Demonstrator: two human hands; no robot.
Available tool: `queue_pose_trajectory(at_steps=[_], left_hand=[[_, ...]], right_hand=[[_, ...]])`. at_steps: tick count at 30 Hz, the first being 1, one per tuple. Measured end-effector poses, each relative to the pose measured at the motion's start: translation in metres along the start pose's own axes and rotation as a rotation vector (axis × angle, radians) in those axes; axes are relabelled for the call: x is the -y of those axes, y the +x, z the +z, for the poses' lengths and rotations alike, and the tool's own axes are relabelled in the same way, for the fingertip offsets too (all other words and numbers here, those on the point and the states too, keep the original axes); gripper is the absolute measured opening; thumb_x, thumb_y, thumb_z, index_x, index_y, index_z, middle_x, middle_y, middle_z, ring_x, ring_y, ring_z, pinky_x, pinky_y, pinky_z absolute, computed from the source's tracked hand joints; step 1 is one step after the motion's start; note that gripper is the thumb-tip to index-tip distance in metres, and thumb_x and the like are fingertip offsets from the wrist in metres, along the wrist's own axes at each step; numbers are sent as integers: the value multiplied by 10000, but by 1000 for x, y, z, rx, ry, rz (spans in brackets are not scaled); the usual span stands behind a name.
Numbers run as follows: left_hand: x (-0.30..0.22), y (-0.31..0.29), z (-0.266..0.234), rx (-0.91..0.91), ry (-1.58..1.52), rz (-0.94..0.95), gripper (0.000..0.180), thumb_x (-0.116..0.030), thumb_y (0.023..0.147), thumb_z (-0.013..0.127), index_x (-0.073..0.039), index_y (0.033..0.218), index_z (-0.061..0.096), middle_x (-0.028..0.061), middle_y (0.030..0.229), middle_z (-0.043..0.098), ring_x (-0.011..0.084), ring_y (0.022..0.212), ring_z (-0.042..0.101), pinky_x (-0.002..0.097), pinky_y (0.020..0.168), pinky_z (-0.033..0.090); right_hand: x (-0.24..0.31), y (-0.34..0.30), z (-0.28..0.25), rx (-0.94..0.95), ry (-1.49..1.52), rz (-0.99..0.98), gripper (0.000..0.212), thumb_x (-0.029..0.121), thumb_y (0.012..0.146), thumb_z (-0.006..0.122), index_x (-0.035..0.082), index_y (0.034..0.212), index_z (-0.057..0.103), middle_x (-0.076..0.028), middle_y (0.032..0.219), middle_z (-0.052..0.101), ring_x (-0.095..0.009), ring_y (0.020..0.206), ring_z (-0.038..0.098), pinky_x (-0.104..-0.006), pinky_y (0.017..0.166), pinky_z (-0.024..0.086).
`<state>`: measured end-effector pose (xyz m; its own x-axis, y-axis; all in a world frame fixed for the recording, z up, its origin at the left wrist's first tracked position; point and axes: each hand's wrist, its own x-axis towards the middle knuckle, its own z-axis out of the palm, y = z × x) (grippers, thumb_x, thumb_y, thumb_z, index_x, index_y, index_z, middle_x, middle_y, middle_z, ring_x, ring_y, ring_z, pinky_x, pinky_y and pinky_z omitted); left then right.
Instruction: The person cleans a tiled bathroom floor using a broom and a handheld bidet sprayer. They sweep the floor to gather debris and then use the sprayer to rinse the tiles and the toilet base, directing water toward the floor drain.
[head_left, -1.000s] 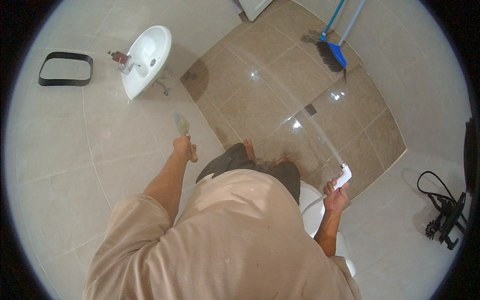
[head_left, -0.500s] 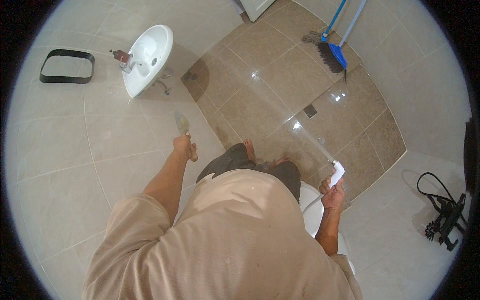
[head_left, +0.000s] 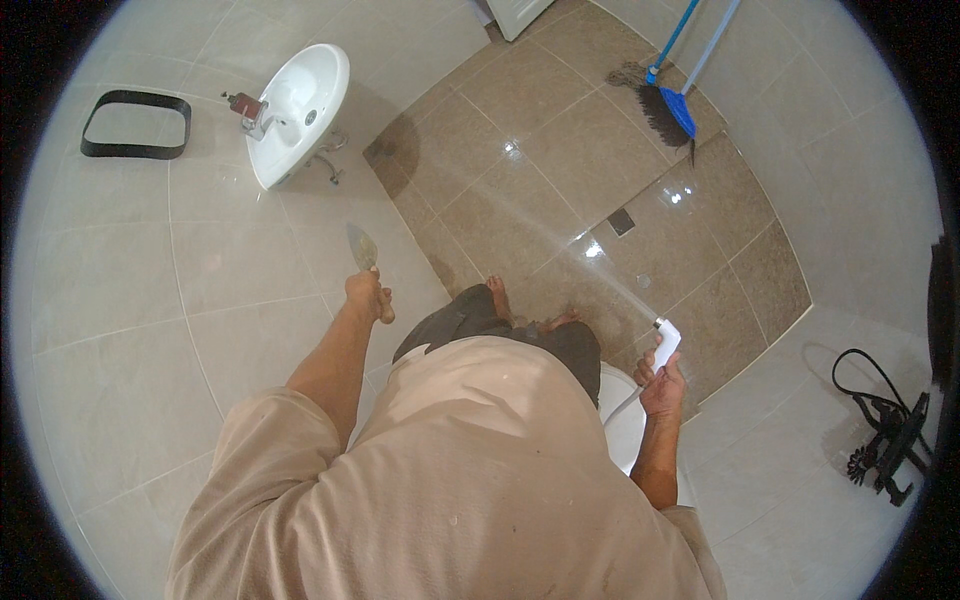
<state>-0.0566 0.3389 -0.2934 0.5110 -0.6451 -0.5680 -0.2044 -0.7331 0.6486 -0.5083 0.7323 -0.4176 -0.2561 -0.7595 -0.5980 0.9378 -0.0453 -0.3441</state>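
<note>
My left hand [head_left: 366,293] is closed around the handle of a pointing trowel [head_left: 362,246], its dull metal blade angled up and away beside the tiled wall. On the other side, my right hand [head_left: 660,388] grips a white spray head [head_left: 668,343] on a pale hose [head_left: 627,404]. A thin jet of water [head_left: 610,275] shoots from its nozzle toward the far left, over the brown tiled floor [head_left: 540,225]. My bare feet stand on that floor, just left of the spray. The thumb and fingers wrap the sprayer's handle.
A white washbasin [head_left: 290,135] with a tap and a reddish soap bottle [head_left: 243,105] is at the upper left, near a black-framed mirror [head_left: 135,125]. A broom [head_left: 665,115] and a mop lean far right. A white toilet [head_left: 625,435] sits beside me; a drain [head_left: 621,221] lies ahead.
My right hand has shifted slightly left with the spray head, and the water jet has swung a little left. My left hand and the trowel have hardly moved.
</note>
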Motion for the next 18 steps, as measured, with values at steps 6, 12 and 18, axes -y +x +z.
queue_pose_trajectory(at_steps=[6, 12, 18], left_hand=[[2, -3, -4, -7, -18, 22, 352, -163, 985, 597, 92, 1219, 533, 206, 1009, 591, 308, 759, 624, 466, 595, 484], [8, 3, 0, 4, -8, 19, 327, -158, 983, 599, 83, 1198, 544, 197, 986, 587, 303, 721, 616, 458, 578, 489], [6, 10, 1, 34, -21, 31, 332, -166, 986, 598, 76, 1206, 539, 202, 987, 585, 309, 723, 615, 461, 575, 485]], right_hand=[[1, 2, 3, -9, -17, 10, 528, 526, 1030, 440, 132, 1373, 512, -13, 864, 568, -127, 641, 440, -282, 569, 347], [6, 3, 9, 26, -64, 22, 528, 524, 1029, 449, 120, 1364, 510, -10, 846, 560, -128, 633, 423, -286, 570, 345], [7, 0, 19, 40, -40, 34, 516, 527, 1027, 449, 109, 1322, 516, -19, 824, 551, -142, 615, 421, -289, 562, 345]])
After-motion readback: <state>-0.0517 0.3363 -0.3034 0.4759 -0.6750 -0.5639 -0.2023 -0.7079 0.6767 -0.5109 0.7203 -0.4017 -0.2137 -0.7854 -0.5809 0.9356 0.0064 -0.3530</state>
